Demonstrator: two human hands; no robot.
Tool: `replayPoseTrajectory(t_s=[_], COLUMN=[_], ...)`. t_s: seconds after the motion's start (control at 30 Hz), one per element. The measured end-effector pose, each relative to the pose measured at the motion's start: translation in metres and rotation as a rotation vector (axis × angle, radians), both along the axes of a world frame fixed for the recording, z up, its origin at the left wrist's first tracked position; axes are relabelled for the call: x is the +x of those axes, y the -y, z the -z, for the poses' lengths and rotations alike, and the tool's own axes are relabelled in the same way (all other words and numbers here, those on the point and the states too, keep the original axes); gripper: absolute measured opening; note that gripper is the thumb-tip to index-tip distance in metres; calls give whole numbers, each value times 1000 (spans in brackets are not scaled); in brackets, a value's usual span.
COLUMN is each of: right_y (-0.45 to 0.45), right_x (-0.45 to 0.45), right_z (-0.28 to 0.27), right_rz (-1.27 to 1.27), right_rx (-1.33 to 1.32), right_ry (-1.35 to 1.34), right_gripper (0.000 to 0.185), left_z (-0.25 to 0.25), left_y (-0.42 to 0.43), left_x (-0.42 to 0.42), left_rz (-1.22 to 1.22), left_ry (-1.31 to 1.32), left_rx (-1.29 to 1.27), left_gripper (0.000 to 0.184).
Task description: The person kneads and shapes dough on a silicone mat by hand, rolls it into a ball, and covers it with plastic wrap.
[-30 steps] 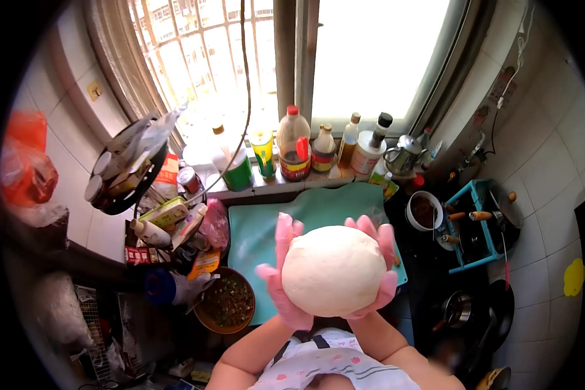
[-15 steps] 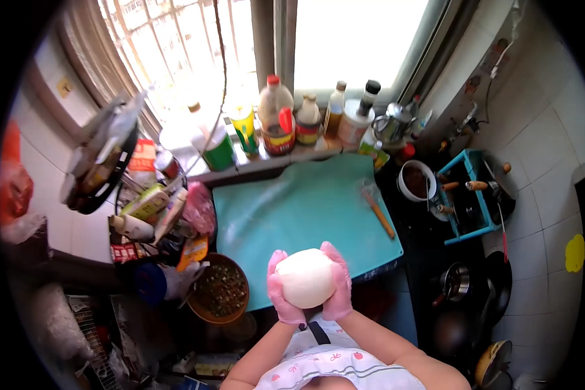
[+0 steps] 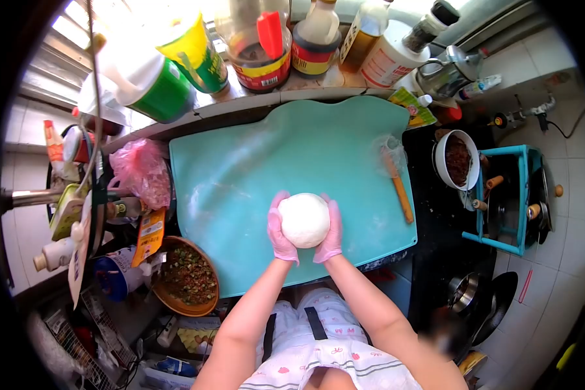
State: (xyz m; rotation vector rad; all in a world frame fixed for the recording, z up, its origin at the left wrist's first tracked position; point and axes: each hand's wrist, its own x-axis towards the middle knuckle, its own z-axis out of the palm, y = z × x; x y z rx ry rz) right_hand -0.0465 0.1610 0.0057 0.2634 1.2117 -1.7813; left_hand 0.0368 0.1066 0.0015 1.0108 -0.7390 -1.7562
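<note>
A smooth, round ball of white dough is cupped between my two hands at the front part of the turquoise mat. My left hand, in a pink glove, wraps the ball's left side. On the opposite side my right hand, gloved the same way, presses against it. The undersides of the fingers and the ball's base are hidden, so I cannot tell whether it touches the mat. A wooden rolling pin, partly in clear plastic, lies along the mat's right edge.
An orange-brown bowl of chopped filling stands left of the mat. Bottles, including a green-labelled jug, line the sill behind. To the right are a white bowl of dark paste and a turquoise rack. A pink bag sits at left.
My hands have moved the dough ball forward, away from my body and over the mat. The head view has tilted down and come closer to the mat.
</note>
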Motion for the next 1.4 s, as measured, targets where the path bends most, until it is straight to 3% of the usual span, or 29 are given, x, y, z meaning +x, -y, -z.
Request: replayPoseTrajectory(t_s=[0.1, 0.23, 0.3, 0.33, 0.4, 0.43, 0.5, 0.53, 0.63, 0.93, 1.03, 1.13, 1.23, 1.27, 1.33, 1.37, 1.4], right_y=[-8, -7, -7, -6, -3, -2, 6, 13, 22, 47, 47, 42, 38, 34, 25, 23, 28], right_x=[-13, -12, -33, -42, -31, -24, -18, -16, -14, -30, -30, -40, -56, -53, -46, -42, -34], right_z=[20, 11, -10, -18, -20, -21, -38, -45, -32, -10, -15, -9, -58, -54, -41, -31, -26], right_rz=[-138, -339, -524, -613, -543, -510, -599, -640, -674, -564, -592, -695, -434, -514, -684, -672, -662], right_rx=[26, 229, 394, 475, 321, 251, 219, 197, 321, 250, 264, 254, 88, 146, 291, 282, 274], right_ry=[-200, -610, -1149, -1424, -1292, -1222, -1431, -1537, -1579, -1511, -1510, -1555, -1131, -1320, -1689, -1672, -1654], right_gripper=[67, 51, 44, 41, 42, 42, 44, 45, 48, 44, 42, 38, 43, 43, 44, 44, 45], left_z=[20, 8, -4, -10, -20, -23, -30, -38, -30, -10, -18, -17, -49, -56, -45, -37, -30], left_y=[2, 14, 19, 18, 9, 2, -9, -8, 3, 25, 27, 45, 55, 55, 46, 41, 37], left_x=[12, 42, 46, 47, 45, 42, 31, 23, 12, -8, -9, 3, 30, 36, 39, 38, 30], left_rz=[90, 363, 475, 344, 93, 162, 301, 364, 274, 194, 230, 497, 235, 161, 389, 507, 444], left_ry=[248, 1011, 1402, 1255, 951, 936, 894, 1098, 1099, 1147, 1200, 1175, 831, 713, 986, 1116, 1101], left_rx=[-271, -540, -519, -470, -369, -472, -680, -762, -776, -764, -776, -721, -494, -417, -686, -817, -804], left_gripper=[67, 64, 62, 60, 58, 57, 55, 53, 47, 42, 44, 50, 58, 61, 62, 63, 63])
